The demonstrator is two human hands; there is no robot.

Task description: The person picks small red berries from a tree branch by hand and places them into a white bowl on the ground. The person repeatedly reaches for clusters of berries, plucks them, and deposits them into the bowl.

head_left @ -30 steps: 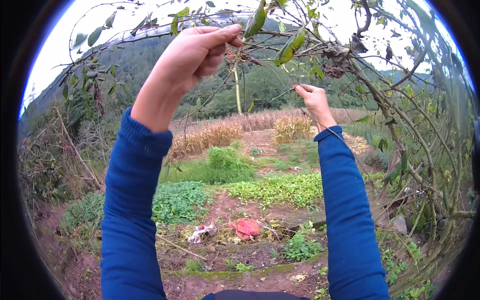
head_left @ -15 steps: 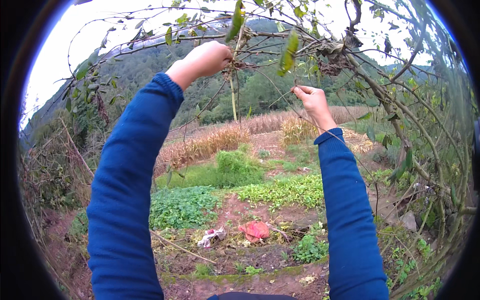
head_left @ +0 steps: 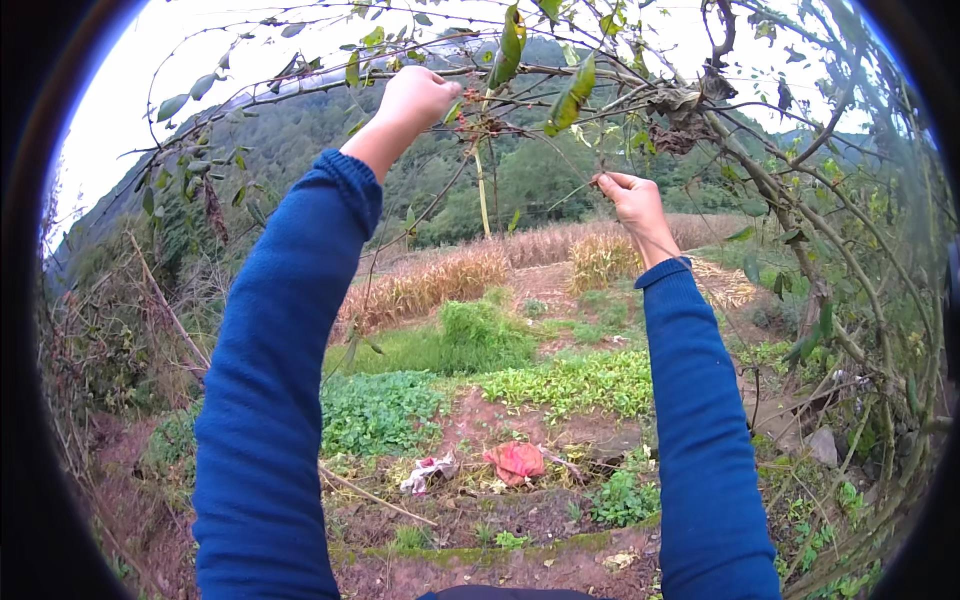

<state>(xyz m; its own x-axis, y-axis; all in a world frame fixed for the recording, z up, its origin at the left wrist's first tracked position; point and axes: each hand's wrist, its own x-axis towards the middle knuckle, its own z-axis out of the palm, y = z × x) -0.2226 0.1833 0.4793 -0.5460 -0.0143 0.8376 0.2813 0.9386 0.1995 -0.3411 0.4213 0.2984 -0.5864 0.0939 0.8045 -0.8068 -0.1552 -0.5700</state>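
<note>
Overhead, my left hand (head_left: 418,98) is raised with curled fingers beside an arching branch (head_left: 540,70). What those fingers hold, if anything, is hidden behind the hand. Just right of its fingertips, thin twigs and small reddish bits (head_left: 468,118) meet in a tangle, with a pale upright stalk (head_left: 483,195) hanging or standing below. My right hand (head_left: 635,205), lower and farther right, pinches a thin stem (head_left: 597,182) between thumb and fingertips. Large green-yellow leaves (head_left: 572,96) hang between the two hands.
Thorny-looking branches (head_left: 760,180) and dried curled leaves (head_left: 677,135) crowd the right side. Below lie green vegetable beds (head_left: 385,412), a red bag-like item (head_left: 515,462), a whitish cloth-like scrap (head_left: 428,474) and a long stick (head_left: 375,493). Dry cornstalks (head_left: 430,287) stand farther off.
My left hand has shifted up and left of the twig tangle, uncovering reddish bits there. My right hand keeps its pinch on the stem. The whole view has shifted slightly.
</note>
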